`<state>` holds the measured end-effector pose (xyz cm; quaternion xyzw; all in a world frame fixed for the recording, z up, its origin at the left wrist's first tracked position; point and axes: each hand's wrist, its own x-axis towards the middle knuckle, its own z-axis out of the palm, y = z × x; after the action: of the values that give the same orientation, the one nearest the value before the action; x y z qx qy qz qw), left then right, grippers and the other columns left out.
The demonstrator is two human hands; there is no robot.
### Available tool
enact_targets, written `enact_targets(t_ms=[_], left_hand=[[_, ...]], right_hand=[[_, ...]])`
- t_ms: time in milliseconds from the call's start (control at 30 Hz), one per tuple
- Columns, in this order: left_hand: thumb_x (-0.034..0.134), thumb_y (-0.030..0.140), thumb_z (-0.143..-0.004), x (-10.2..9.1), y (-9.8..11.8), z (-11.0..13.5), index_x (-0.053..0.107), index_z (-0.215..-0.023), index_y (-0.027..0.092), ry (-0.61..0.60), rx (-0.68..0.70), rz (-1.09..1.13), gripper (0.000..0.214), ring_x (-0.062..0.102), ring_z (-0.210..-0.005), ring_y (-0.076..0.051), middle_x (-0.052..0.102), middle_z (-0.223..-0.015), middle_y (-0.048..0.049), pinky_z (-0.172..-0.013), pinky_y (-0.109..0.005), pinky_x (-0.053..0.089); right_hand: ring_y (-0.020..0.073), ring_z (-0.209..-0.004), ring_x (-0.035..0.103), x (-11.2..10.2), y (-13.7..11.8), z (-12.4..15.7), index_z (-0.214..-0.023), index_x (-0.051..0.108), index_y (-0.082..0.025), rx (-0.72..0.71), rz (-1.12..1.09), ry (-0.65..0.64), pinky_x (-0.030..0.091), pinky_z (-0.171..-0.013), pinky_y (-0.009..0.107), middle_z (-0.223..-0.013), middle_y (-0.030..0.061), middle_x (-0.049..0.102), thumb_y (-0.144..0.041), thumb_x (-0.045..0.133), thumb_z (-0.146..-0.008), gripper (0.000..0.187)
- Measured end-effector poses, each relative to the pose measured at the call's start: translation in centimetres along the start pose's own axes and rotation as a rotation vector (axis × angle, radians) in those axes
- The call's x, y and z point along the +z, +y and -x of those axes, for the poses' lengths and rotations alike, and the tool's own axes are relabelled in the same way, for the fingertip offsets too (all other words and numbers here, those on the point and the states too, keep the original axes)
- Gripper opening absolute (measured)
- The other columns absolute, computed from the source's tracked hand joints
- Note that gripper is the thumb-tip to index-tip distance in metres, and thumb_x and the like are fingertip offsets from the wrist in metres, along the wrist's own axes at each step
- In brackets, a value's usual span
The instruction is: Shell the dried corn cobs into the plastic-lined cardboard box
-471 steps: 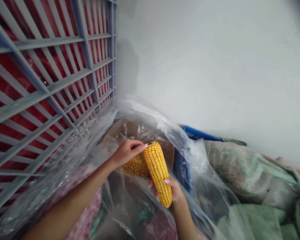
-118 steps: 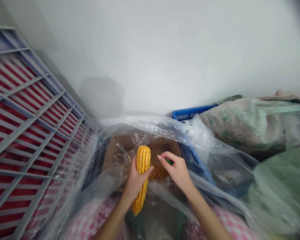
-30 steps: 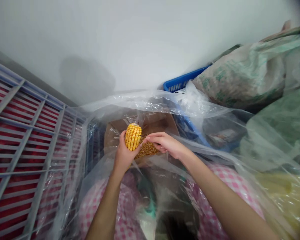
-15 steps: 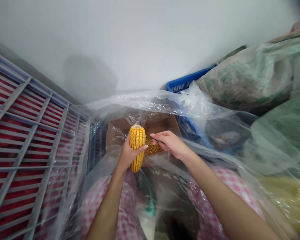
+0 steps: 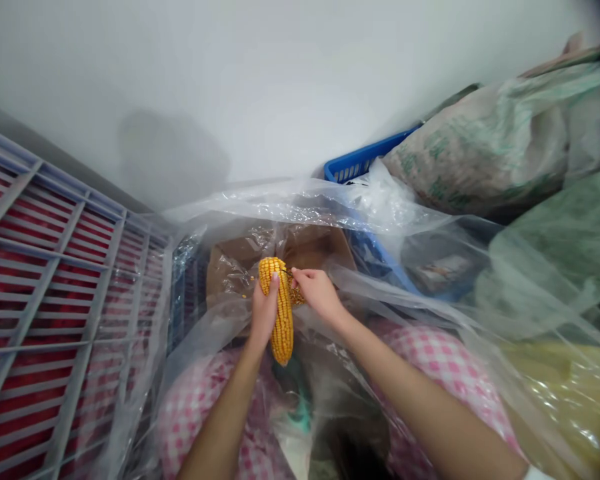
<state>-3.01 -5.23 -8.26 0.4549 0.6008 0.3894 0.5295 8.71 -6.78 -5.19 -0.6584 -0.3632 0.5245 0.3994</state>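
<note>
A yellow corn cob, full of kernels, is held upright and slightly tilted in my left hand, its thumb pressed across the front near the top. My right hand is closed on a thin dark pointed tool, whose tip meets the cob's upper right side. Most of that tool is hidden by the fingers. Below and behind the cob, loose corn kernels lie in a cardboard box lined with clear plastic.
A lattice plastic crate with red inside stands at the left. Clear plastic sheeting spreads around the box and over the pink checked legs. On the right are a blue basket and a stuffed woven sack. A white wall rises behind.
The cob has tipped, its lower end swinging down to the right, and my left thumb has moved higher on it. My right hand has shifted left, with the tool closer to the cob's top.
</note>
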Motion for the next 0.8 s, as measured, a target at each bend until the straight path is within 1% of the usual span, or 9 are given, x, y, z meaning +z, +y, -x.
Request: enact_targets(t_ms=[67,133,200,267,367,467,633,700,800], left_hand=[[0.056,0.063,-0.072,0.7,-0.1,0.3,0.059,-0.103,0.013,-0.024,-0.079,0.138,0.059,0.064,-0.079,-0.019,0.067,-0.083,-0.0064,-0.071,-0.029,0.05],[0.056,0.062,-0.073,1.1,0.1,0.6,0.059,-0.108,0.012,-0.043,-0.179,0.251,0.062,0.065,-0.081,-0.021,0.068,-0.082,-0.0075,-0.072,-0.03,0.05],[0.057,0.061,-0.073,1.1,0.4,0.8,0.059,-0.111,0.011,-0.048,-0.235,0.299,0.063,0.066,-0.083,-0.021,0.069,-0.085,-0.0086,-0.072,-0.03,0.05],[0.059,0.059,-0.073,0.7,0.8,0.7,0.059,-0.112,0.012,-0.055,-0.218,0.297,0.061,0.065,-0.084,-0.02,0.069,-0.091,-0.0088,-0.072,-0.028,0.05],[0.06,0.059,-0.073,-0.2,1.3,0.3,0.059,-0.113,0.014,-0.034,-0.17,0.262,0.06,0.063,-0.08,-0.016,0.068,-0.097,-0.0075,-0.069,-0.025,0.048],[0.061,0.062,-0.07,-0.8,1.4,0.0,0.06,-0.111,0.016,0.0,-0.162,0.212,0.062,0.062,-0.072,-0.015,0.067,-0.092,-0.006,-0.065,-0.025,0.047],[0.057,0.066,-0.07,-0.9,1.3,-0.1,0.063,-0.106,0.015,-0.035,-0.162,0.168,0.063,0.062,-0.067,-0.017,0.067,-0.086,-0.0072,-0.066,-0.03,0.049],[0.055,0.067,-0.07,-0.7,1.3,0.0,0.064,-0.102,0.015,-0.055,-0.169,0.178,0.062,0.063,-0.068,-0.017,0.068,-0.088,-0.0076,-0.066,-0.03,0.05],[0.055,0.067,-0.071,-0.5,1.4,0.3,0.064,-0.102,0.015,-0.077,-0.188,0.231,0.062,0.064,-0.072,-0.019,0.068,-0.091,-0.0084,-0.066,-0.03,0.051]], right_hand=[[0.0092,-0.052,0.04,0.8,0.2,-0.1,-0.062,0.053,-0.016,-0.042,0.083,-0.008,0.027,-0.052,0.022,-0.055,-0.0005,0.048,-0.036,0.03,-0.09,0.042],[0.0102,-0.056,0.043,1.0,0.0,-0.3,-0.062,0.052,-0.015,-0.07,0.175,-0.067,0.028,-0.053,0.022,-0.059,0.0019,0.052,-0.033,0.032,-0.09,0.039],[0.011,-0.056,0.045,0.5,-0.4,-0.7,-0.061,0.053,-0.015,-0.079,0.212,-0.134,0.029,-0.054,0.022,-0.06,0.0029,0.053,-0.032,0.036,-0.088,0.036],[0.0119,-0.059,0.048,-0.5,-1.0,-0.9,-0.064,0.055,-0.015,-0.102,0.234,-0.134,0.03,-0.055,0.022,-0.064,0.004,0.057,-0.033,0.037,-0.087,0.034],[0.0135,-0.067,0.052,-1.9,-1.9,-0.8,-0.073,0.06,-0.017,-0.175,0.352,-0.087,0.031,-0.059,0.023,-0.074,0.0043,0.062,-0.034,0.041,-0.086,0.029],[0.0142,-0.067,0.053,-2.7,-2.5,-0.4,-0.076,0.065,-0.021,-0.208,0.437,-0.066,0.031,-0.06,0.023,-0.075,0.0023,0.064,-0.036,0.043,-0.086,0.028],[0.0158,-0.071,0.058,-2.8,-2.8,0.2,-0.079,0.066,-0.022,-0.255,0.48,-0.001,0.032,-0.061,0.024,-0.078,0.0025,0.068,-0.036,0.043,-0.088,0.028],[0.0164,-0.071,0.059,-2.5,-2.8,0.3,-0.08,0.066,-0.022,-0.263,0.544,0.023,0.031,-0.06,0.024,-0.079,0.0033,0.069,-0.034,0.042,-0.089,0.028],[0.0176,-0.07,0.061,-2.0,-2.6,0.5,-0.081,0.065,-0.022,-0.302,0.657,0.066,0.028,-0.058,0.026,-0.078,0.0045,0.07,-0.033,0.039,-0.091,0.03]])
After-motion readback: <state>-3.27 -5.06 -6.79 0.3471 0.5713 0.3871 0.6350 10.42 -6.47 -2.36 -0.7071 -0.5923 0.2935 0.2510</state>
